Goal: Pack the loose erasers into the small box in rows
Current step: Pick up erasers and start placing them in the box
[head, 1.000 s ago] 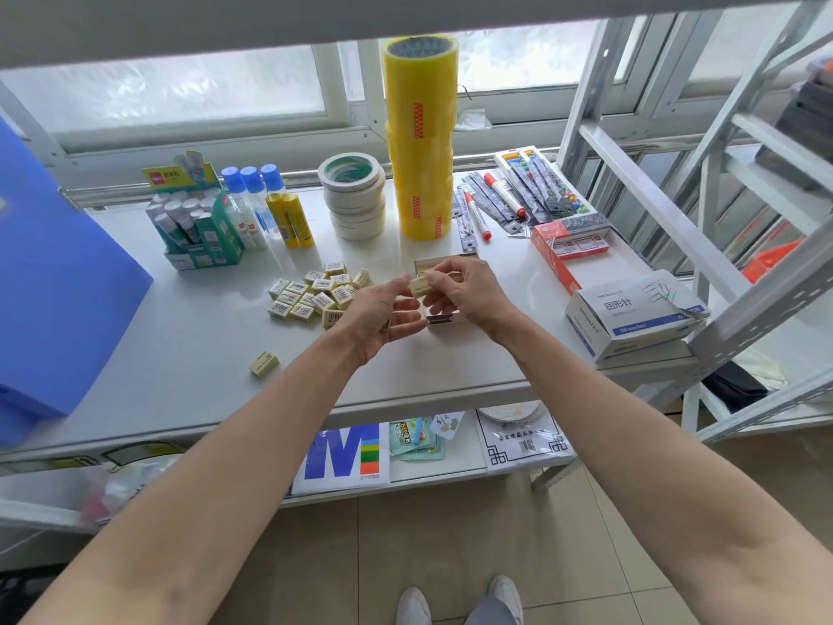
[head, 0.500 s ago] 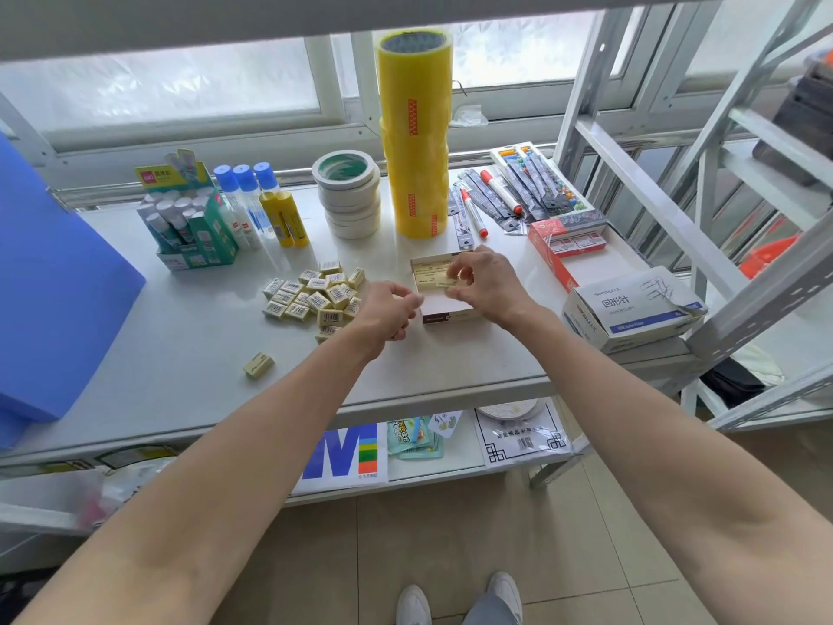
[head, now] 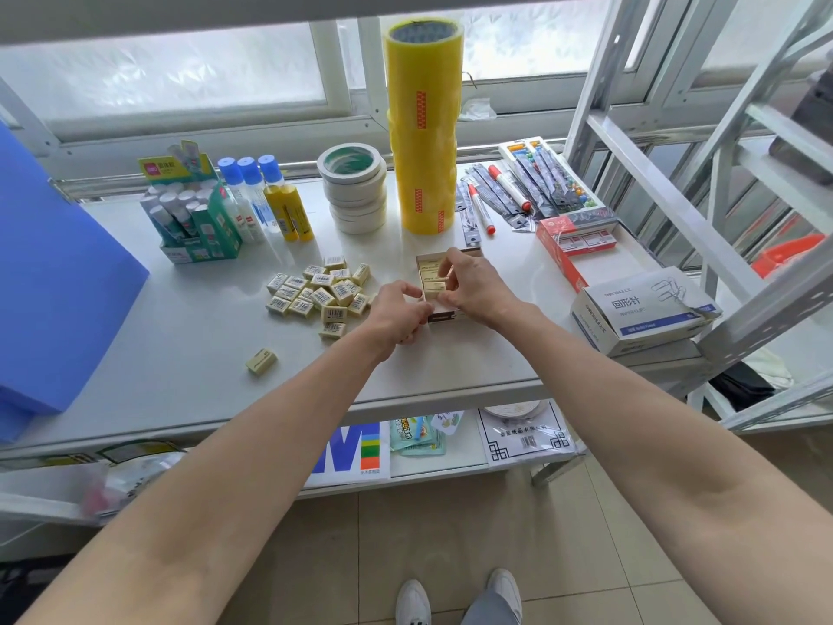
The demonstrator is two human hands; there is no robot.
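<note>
Evidently, in the head view, the placing step is in hand: the right hand (head: 473, 286) pinches an eraser (head: 436, 285) and sets it into the small box (head: 444, 315) on the tabletop (head: 180, 354), where a few erasers already lie in a row along its left side. The left hand (head: 399, 315) rests with curled fingers against the box's near left corner; whether it holds anything I cannot tell. Next, probably, comes a reach to the loose erasers (head: 320, 293) heaped just left of the box, or the stray eraser (head: 261, 361) nearer the edge.
</note>
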